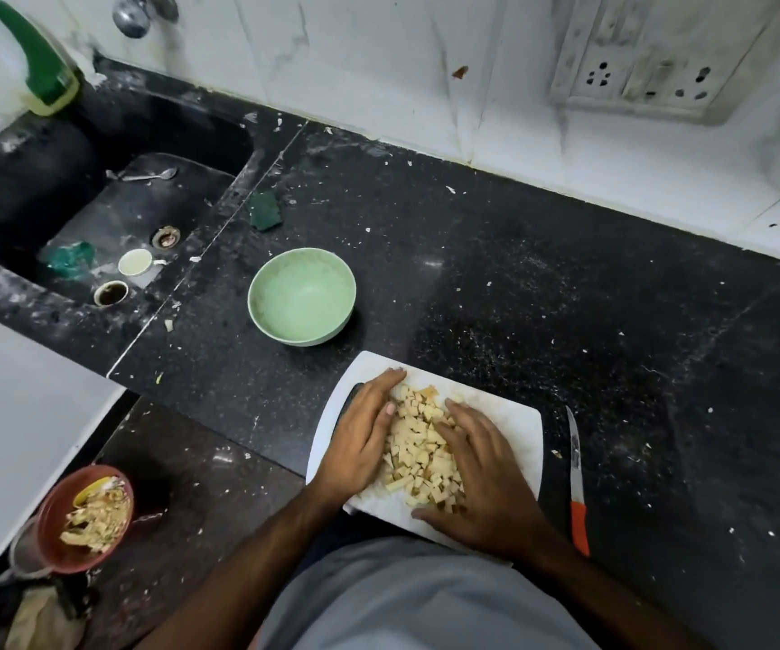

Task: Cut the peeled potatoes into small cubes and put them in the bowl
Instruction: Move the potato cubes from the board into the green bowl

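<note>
Cutting looks done: cubes [423,450] heaped on board [514,424], lower centre. My left hand [362,441] and right hand [481,480], fingers flat, cup pile from both sides, gripping nothing. Knife [576,480] lies right of board. Bowl [302,296], centre frame, holds no cubes; transfer left.

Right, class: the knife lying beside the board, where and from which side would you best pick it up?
Grip the knife by its orange handle, coming from the near edge: the handle points toward the person and the blade points away. The right hand is closest.
</note>
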### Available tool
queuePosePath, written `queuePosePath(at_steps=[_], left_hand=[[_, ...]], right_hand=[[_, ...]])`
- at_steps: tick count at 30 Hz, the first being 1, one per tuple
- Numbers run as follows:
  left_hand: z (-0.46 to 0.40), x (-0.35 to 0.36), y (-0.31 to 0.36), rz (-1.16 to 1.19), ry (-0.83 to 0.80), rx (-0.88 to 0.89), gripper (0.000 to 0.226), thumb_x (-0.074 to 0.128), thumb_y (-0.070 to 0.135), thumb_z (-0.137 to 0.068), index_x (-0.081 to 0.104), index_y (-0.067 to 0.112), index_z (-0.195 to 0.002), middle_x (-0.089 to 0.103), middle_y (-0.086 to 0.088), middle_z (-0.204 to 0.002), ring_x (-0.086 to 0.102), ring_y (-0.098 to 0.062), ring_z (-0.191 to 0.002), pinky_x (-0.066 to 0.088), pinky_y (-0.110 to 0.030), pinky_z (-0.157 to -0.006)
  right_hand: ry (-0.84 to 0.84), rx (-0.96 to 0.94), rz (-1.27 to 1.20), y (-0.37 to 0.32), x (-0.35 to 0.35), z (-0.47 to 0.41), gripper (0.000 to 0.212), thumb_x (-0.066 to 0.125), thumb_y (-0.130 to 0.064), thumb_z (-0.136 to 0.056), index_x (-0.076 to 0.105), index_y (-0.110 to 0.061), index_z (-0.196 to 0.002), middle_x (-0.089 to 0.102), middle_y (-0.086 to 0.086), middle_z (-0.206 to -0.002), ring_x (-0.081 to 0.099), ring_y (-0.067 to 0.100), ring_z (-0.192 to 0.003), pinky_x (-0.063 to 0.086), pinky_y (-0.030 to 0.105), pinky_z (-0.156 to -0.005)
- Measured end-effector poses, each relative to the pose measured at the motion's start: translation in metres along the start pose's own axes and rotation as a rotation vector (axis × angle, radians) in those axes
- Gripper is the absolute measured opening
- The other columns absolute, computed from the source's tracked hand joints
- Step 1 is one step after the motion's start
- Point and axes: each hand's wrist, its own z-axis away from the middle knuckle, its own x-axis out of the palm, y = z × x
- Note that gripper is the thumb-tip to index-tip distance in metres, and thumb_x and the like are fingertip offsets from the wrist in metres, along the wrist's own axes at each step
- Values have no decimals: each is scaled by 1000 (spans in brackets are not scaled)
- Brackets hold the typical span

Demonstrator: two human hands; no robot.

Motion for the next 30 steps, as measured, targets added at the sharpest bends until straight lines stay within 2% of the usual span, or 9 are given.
queuePosePath(at_steps=[3, 5, 10, 14, 18, 22, 27, 30], left_hand=[[0, 3, -1, -35, -77, -3, 48, 34, 36, -108, 40, 21, -153, 39, 8, -158, 32, -11, -148, 27, -40, -122], [-3, 7, 2, -39, -87, -2, 47, 35, 33, -108, 41, 20, -153, 41, 8, -156, 34, -12, -147, 29, -41, -121], [-10, 10, 10, -7, -95, 34, 42, 35, 25, -108, 48, 17, -147, 52, 5, -145, 46, -18, -137, 36, -41, -115], [-6, 1, 10, 5, -34, 32, 42, 34, 24, -108, 48, 17, -147, 51, 6, -147, 45, -18, -139, 35, -38, -116], [0, 6, 6, -81, -87, 4, 49, 31, 36, -108, 38, 19, -154, 39, 6, -158, 32, -12, -148, 27, -39, -122], [-1, 13, 2, -262, -149, 96, 55, 29, 37, -108, 30, 14, -158, 33, -1, -162, 23, -11, -152, 20, -43, -125], [-1, 13, 3, -293, -152, 120, 57, 28, 39, -108, 31, 11, -157, 35, -3, -161, 23, -11, -152, 20, -44, -124], [1, 12, 5, -226, -150, 97, 58, 30, 36, -107, 26, 8, -158, 30, -3, -164, 24, -10, -152, 19, -41, -125]], right_hand=[[-19, -65, 125, 1, 8, -1, 95, 62, -72, -81, 44, -5, -145, 23, 14, -160, 22, 30, -147, 27, 55, -115], [-5, -70, 137, 0, 10, -5, 90, 61, -69, -83, 46, -4, -144, 26, 14, -159, 23, 29, -147, 27, 54, -115], [3, -41, 48, -5, 10, -16, 83, 64, -64, -84, 47, -7, -142, 34, 10, -155, 28, 23, -145, 28, 47, -116], [-20, -51, -26, 6, -6, -7, 75, 65, -59, -87, 49, -9, -141, 33, 5, -155, 30, 22, -144, 29, 48, -114], [-79, -147, 118, 16, -16, 16, 91, 62, -70, -82, 48, -3, -142, 29, 12, -158, 26, 29, -146, 28, 52, -115], [-79, -146, 203, 17, -4, 12, 105, 60, -77, -79, 40, 1, -146, 24, 19, -159, 21, 35, -148, 27, 58, -114], [-31, -108, 147, 13, 0, -12, 103, 62, -74, -79, 36, -2, -148, 19, 19, -160, 16, 34, -149, 21, 58, -117], [-74, -164, 171, 10, 1, -20, 94, 60, -73, -81, 40, -11, -149, 20, 17, -161, 15, 34, -150, 21, 61, -114]])
